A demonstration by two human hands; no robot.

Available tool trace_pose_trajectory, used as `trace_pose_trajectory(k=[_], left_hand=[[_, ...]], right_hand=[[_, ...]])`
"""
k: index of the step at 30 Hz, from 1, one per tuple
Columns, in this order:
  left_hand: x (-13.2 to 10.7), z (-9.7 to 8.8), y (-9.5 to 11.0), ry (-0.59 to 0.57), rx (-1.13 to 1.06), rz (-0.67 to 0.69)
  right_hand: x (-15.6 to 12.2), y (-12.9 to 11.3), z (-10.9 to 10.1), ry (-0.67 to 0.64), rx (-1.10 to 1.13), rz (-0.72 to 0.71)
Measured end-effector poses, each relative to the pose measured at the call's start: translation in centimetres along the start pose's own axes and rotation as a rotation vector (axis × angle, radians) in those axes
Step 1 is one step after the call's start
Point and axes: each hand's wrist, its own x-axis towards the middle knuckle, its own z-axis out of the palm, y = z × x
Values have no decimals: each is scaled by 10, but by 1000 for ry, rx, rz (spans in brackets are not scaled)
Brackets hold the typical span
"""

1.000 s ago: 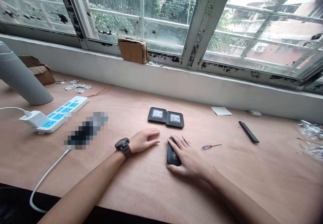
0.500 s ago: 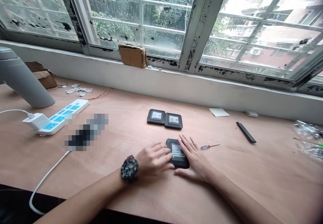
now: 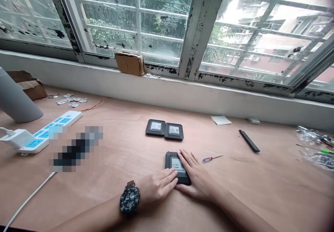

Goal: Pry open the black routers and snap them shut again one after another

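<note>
A black rectangular device [image 3: 178, 165] lies on the plywood tabletop [image 3: 125, 197], its white barcode label facing up. My right hand [image 3: 198, 179] rests on its right side, fingers across the label and thumb along the lower edge. My left hand [image 3: 158, 186], wearing a black wristwatch [image 3: 129, 199], presses its fingertips against the device's lower left corner. Just beyond them sit two similar black labelled devices [image 3: 155, 127] [image 3: 174, 131], side by side and touching. A small screwdriver with a red handle [image 3: 212, 159] lies to the right of my right hand.
A black strip [image 3: 249, 140] and a white pad [image 3: 221, 120] lie to the right. A blue-and-white power strip [image 3: 49, 132] with a charger sits at left, beside a blurred patch [image 3: 75, 148]. Small metal pieces [image 3: 70, 100] and clear plastic bags [image 3: 315, 148] lie farther out, before a low wall under the windows.
A second ago the device showed a plain black side under my right hand. Now its label faces up and my left hand has come across to it. The view has shifted slightly.
</note>
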Motion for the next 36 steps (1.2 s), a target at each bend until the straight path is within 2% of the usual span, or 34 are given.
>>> trace_pose_trajectory(k=[6,10,13,15,19,21,24,28,30,33,36], left_hand=[[3,-4,-2,-26,-80,-28],[0,-5,-15,-15,-265,-85],[-5,-12,-33,-15,-400,-199],[-8,-18,-44,-11,-415,-309],[-8,-18,-53,-17,-351,-507],[-7,-12,-51,-48,-355,-542],[-1,-3,-42,-86,-385,-508],[9,0,-31,-114,-366,-453],[13,-3,-27,-138,-371,-413],[12,-10,-29,-169,-407,-367],[6,-12,-37,-170,-426,-392]], right_hand=[[0,1,1,14,39,-18],[-7,23,-8,28,103,-64],[-21,55,-18,169,65,25],[-33,76,-23,261,4,101],[-45,95,-28,250,-38,133],[-44,94,-29,258,-47,145],[-39,86,-30,311,-68,160],[-35,71,-36,465,4,185],[-32,60,-41,550,139,220],[-19,37,-45,628,479,239],[2,14,-41,760,816,216]])
